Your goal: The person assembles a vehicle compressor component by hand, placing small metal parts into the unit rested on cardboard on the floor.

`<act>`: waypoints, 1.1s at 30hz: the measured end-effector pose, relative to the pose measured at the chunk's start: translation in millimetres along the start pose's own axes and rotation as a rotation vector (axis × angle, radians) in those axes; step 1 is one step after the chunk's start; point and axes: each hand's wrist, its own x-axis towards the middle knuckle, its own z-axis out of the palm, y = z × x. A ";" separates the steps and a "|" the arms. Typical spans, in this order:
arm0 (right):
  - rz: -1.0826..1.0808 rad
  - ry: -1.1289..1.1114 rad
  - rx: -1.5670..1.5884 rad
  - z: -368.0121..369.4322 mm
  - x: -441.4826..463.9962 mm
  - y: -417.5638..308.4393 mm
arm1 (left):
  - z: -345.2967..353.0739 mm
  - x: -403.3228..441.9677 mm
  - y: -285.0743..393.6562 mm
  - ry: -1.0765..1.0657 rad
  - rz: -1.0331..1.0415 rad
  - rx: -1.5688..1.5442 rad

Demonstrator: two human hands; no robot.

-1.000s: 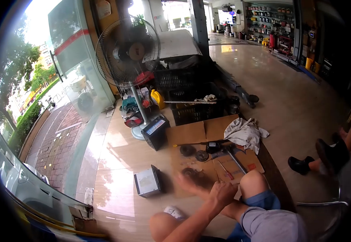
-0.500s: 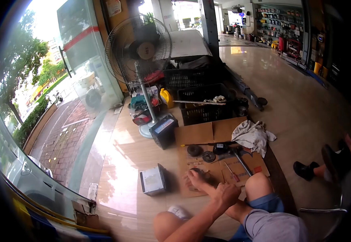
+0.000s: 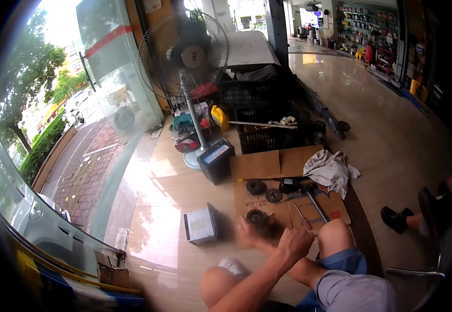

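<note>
- Evidently mid-course: ring-shaped metal part point(image 3: 257, 215) on the cardboard sheet point(image 3: 257, 162), right hand point(image 3: 250, 233) loosely open at its near-left edge, contact unclear
- Left hand point(image 3: 295, 243) closed in a fist; contents, if any, cannot be told
- Done, as judged: thick black disc point(image 3: 256, 187) and thinner disc point(image 3: 274, 195) laid out separately
- Outstanding, as judged: ring-shaped metal part unfinished; red-handled screwdriver point(image 3: 306, 223) lying unheld

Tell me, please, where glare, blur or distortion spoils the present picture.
In the head view, daylight glares off the floor beside the cardboard; toward the head view's edges, lines bend and corners go black; head view: the hand by a round part looks soft.
</note>
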 end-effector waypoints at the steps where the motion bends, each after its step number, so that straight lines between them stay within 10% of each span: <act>1: -0.017 0.020 0.072 2.5 -0.6 3.5 | 1.1 1.0 -0.9 -0.021 -0.003 0.002; 33: -0.062 0.020 -0.556 -79.9 32.9 -32.4 | -105.5 -27.7 -3.2 0.049 0.098 -0.033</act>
